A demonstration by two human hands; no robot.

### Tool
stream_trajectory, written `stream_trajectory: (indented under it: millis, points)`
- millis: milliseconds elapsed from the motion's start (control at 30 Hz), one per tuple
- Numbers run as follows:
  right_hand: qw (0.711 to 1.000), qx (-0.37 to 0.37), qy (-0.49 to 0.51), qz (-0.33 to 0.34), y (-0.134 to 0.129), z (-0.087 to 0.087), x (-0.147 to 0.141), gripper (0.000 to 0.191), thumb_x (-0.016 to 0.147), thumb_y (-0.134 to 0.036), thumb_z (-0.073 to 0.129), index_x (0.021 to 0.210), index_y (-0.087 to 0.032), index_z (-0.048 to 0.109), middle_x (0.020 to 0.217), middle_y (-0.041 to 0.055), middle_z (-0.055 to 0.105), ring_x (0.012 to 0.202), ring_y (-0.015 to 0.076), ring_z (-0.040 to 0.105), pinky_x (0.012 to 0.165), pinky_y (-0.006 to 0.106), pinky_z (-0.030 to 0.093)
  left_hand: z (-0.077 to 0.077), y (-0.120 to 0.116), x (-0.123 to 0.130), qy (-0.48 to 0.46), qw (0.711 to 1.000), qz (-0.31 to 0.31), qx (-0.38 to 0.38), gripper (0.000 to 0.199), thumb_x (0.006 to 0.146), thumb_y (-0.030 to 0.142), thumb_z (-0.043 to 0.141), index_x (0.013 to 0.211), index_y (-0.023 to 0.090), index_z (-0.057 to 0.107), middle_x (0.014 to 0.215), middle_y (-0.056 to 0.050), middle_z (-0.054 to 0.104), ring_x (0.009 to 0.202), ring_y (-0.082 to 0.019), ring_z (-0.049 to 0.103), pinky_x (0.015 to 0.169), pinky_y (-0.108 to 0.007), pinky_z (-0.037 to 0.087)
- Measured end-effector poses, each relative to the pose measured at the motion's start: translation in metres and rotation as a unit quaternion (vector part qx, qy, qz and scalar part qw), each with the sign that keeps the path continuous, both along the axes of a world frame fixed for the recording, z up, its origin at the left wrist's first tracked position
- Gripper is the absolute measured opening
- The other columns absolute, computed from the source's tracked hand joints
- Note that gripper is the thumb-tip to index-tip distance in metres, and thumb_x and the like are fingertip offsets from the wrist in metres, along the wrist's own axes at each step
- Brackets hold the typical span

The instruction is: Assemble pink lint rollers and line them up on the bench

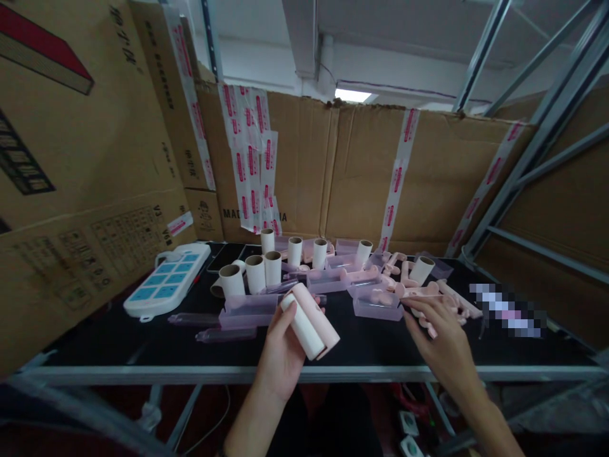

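My left hand [281, 352] is closed round a white paper roll [302, 331] and a pink curved cover [320, 320] lying along it, both tilted above the front of the shelf. To the right, my right hand [442, 343] reaches over a loose pile of pink plastic parts [421, 292], its fingers stretched out at the near edge of the pile. Whether the fingertips touch a part cannot be made out. Just left of those fingers sits a translucent purple case [378, 307] with pink pieces inside. Several white rolls with cardboard cores [231, 282] stand behind my left hand.
A white power strip with blue sockets [166, 279] lies at the left. Other purple cases [250, 312] and thin purple pieces [226, 334] are spread over the black shelf top [162, 346]. Cardboard walls [352, 171] close off the back and left; metal posts [537, 127] rise at the right.
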State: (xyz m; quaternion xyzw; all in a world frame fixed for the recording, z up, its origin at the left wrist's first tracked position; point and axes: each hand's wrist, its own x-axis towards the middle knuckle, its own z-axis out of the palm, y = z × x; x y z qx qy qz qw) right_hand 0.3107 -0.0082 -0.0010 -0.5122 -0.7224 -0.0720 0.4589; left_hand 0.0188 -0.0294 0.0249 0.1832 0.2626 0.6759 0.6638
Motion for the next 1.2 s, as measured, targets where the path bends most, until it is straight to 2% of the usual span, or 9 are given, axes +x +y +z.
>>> stream_trajectory:
  millis: [100, 200, 267, 367, 600, 800, 900, 1000, 1200]
  points:
    - [0.988, -0.088, 0.079, 0.096, -0.025, 0.005, -0.047, 0.031, 0.094, -0.038, 0.06, 0.123, -0.027, 0.065, 0.123, 0.0101, 0.067, 0.113, 0.0279, 0.063, 0.097, 0.045, 0.051, 0.001, -0.001, 0.004, -0.04, 0.999, 0.015, -0.014, 0.041, 0.089, 0.028, 0.069, 0.127, 0.017, 0.06, 0.12, -0.012, 0.071, 0.109, -0.025, 0.07, 0.095, -0.038, 0.057]
    - [0.943, -0.192, 0.192, 0.191, -0.045, 0.003, -0.091, 0.053, 0.095, -0.037, 0.061, 0.145, -0.028, 0.047, 0.132, 0.0108, 0.062, 0.108, 0.0241, 0.066, 0.092, 0.039, 0.056, 0.002, -0.004, 0.013, -0.064, 0.997, 0.038, -0.001, 0.042, 0.09, 0.027, 0.068, 0.13, 0.018, 0.059, 0.127, -0.012, 0.069, 0.123, -0.026, 0.063, 0.101, -0.038, 0.054]
    - [0.906, -0.227, 0.262, 0.242, -0.051, 0.0, -0.113, 0.065, 0.093, -0.037, 0.064, 0.151, -0.028, 0.036, 0.136, 0.0114, 0.06, 0.107, 0.0231, 0.068, 0.091, 0.037, 0.058, 0.001, -0.007, 0.019, -0.06, 0.997, 0.033, 0.017, 0.045, 0.09, 0.03, 0.07, 0.131, 0.019, 0.058, 0.129, -0.012, 0.067, 0.126, -0.028, 0.06, 0.102, -0.04, 0.052]
    - [0.875, -0.236, 0.329, 0.266, -0.05, -0.004, -0.133, 0.062, 0.091, -0.037, 0.067, 0.147, -0.026, 0.041, 0.138, 0.0118, 0.06, 0.112, 0.0252, 0.067, 0.093, 0.037, 0.058, -0.004, -0.011, 0.024, -0.019, 0.999, 0.021, 0.034, 0.043, 0.088, 0.034, 0.072, 0.127, 0.021, 0.059, 0.131, -0.011, 0.066, 0.122, -0.027, 0.062, 0.1, -0.038, 0.052]
    - [0.852, -0.225, 0.381, 0.28, -0.045, 0.003, -0.126, 0.049, 0.092, -0.036, 0.066, 0.139, -0.027, 0.052, 0.142, 0.0091, 0.058, 0.125, 0.0251, 0.061, 0.102, 0.034, 0.053, -0.008, -0.017, 0.016, 0.131, 0.987, 0.059, 0.071, 0.044, 0.081, 0.031, 0.078, 0.119, 0.022, 0.057, 0.101, -0.003, 0.066, 0.086, -0.016, 0.065, 0.065, -0.022, 0.053]
    - [0.839, -0.223, 0.429, 0.251, -0.042, 0.006, -0.116, 0.047, 0.093, -0.042, 0.063, 0.135, -0.023, 0.052, 0.126, 0.0106, 0.065, 0.094, 0.02, 0.067, 0.066, 0.025, 0.056, 0.002, -0.028, 0.016, 0.213, 0.972, 0.045, 0.085, 0.052, 0.079, 0.035, 0.078, 0.122, 0.02, 0.052, 0.097, -0.006, 0.064, 0.072, -0.016, 0.062, 0.045, -0.02, 0.05]
    - [0.844, -0.218, 0.434, 0.226, -0.038, 0.003, -0.113, 0.047, 0.095, -0.044, 0.06, 0.136, -0.022, 0.052, 0.124, 0.0108, 0.066, 0.089, 0.0189, 0.066, 0.062, 0.024, 0.053, 0.005, -0.033, 0.015, 0.242, 0.967, -0.001, 0.083, 0.055, 0.079, 0.035, 0.077, 0.125, 0.02, 0.051, 0.098, -0.006, 0.063, 0.069, -0.017, 0.064, 0.04, -0.021, 0.05]
    - [0.852, -0.219, 0.42, 0.222, -0.037, 0.002, -0.111, 0.045, 0.096, -0.044, 0.059, 0.135, -0.022, 0.053, 0.124, 0.011, 0.066, 0.092, 0.0196, 0.066, 0.068, 0.026, 0.054, 0.004, -0.032, 0.015, 0.242, 0.968, -0.03, 0.065, 0.053, 0.079, 0.036, 0.077, 0.123, 0.02, 0.052, 0.094, -0.005, 0.063, 0.067, -0.017, 0.065, 0.04, -0.022, 0.05]
    - [0.838, -0.221, 0.42, 0.271, -0.041, -0.003, -0.118, 0.041, 0.091, -0.036, 0.067, 0.126, -0.025, 0.049, 0.12, 0.0097, 0.065, 0.103, 0.0218, 0.067, 0.084, 0.031, 0.056, -0.012, -0.021, 0.015, 0.121, 0.992, 0.015, 0.021, 0.037, 0.077, 0.04, 0.082, 0.096, 0.016, 0.061, 0.09, -0.004, 0.065, 0.069, -0.013, 0.061, 0.043, -0.018, 0.045]
